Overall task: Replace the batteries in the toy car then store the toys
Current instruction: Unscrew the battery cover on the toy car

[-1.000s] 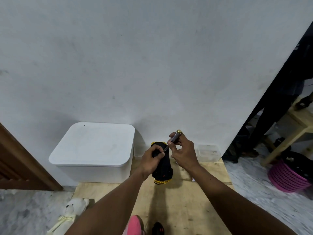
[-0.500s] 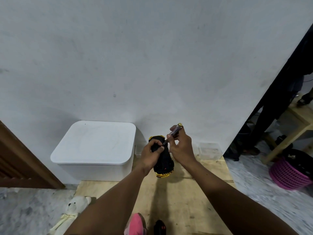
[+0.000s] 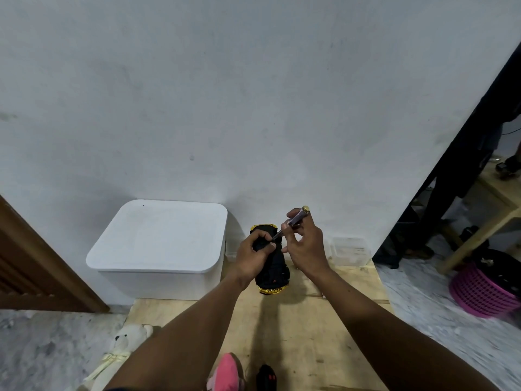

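A black toy car (image 3: 275, 270) with gold trim is held upside down above the wooden board, its underside facing me. My left hand (image 3: 253, 256) grips its far half from the left. My right hand (image 3: 303, 246) pinches a small screwdriver (image 3: 293, 222) with a clear handle and gold cap; its tip touches the car's underside by my left thumb. A white storage box (image 3: 160, 244) with its lid on stands to the left against the wall.
A wooden board (image 3: 296, 348) covers the floor below the hands. A white teddy bear (image 3: 124, 348), a pink toy (image 3: 227, 372) and a black remote (image 3: 266, 376) lie near the bottom edge. A clear small container (image 3: 349, 249) sits by the wall; a pink basket (image 3: 485, 292) stands far right.
Both hands with the car and screwdriver have risen slightly and shifted a little right. The grip on each is unchanged.
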Available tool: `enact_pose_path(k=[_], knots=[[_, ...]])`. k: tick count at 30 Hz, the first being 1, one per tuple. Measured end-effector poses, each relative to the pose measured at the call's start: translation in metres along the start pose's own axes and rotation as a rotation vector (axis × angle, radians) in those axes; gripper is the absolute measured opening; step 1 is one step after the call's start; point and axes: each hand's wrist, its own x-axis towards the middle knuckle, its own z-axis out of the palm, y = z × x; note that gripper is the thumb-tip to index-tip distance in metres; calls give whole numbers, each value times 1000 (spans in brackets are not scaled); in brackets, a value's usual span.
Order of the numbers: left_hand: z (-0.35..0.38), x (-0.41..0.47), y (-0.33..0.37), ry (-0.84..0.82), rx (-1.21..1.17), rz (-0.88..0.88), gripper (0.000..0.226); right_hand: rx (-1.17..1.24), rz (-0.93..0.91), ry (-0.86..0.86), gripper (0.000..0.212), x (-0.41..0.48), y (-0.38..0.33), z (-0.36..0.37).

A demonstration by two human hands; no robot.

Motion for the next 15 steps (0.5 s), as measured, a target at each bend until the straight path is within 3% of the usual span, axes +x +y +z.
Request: enact_pose_path(k=[15], knots=[[-4, -4, -1, -3, 39, 28, 10, -25, -51, -11, 20, -3, 1, 0]])
